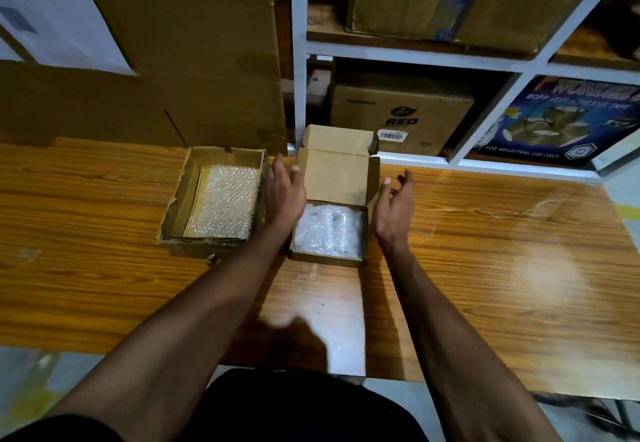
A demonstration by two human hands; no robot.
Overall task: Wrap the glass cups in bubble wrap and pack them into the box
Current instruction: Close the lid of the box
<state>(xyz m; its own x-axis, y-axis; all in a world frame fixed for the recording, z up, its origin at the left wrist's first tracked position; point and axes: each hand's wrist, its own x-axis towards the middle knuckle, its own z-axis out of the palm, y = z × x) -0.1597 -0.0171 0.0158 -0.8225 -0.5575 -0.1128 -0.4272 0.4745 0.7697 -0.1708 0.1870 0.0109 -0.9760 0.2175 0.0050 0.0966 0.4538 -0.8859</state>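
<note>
Both grips empty. Left hand (284,188) fingers straight, at the box's (328,258) left wall, mid-frame. Right hand (394,204) open, fingers loosely spread, just right of it. Lid (337,178) stands up. Wrapped cups (329,230) fill the box. Second box (180,206) to the left holds bubble wrap (225,204). Both on the bench (485,268).

bubble wrap (329,230) in the box (325,259) hides any glass cups inside

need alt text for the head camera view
Two open hands, left hand and right hand, flank a small open cardboard box holding bubble-wrapped items on a wooden table. A second box of bubble wrap sits left.
</note>
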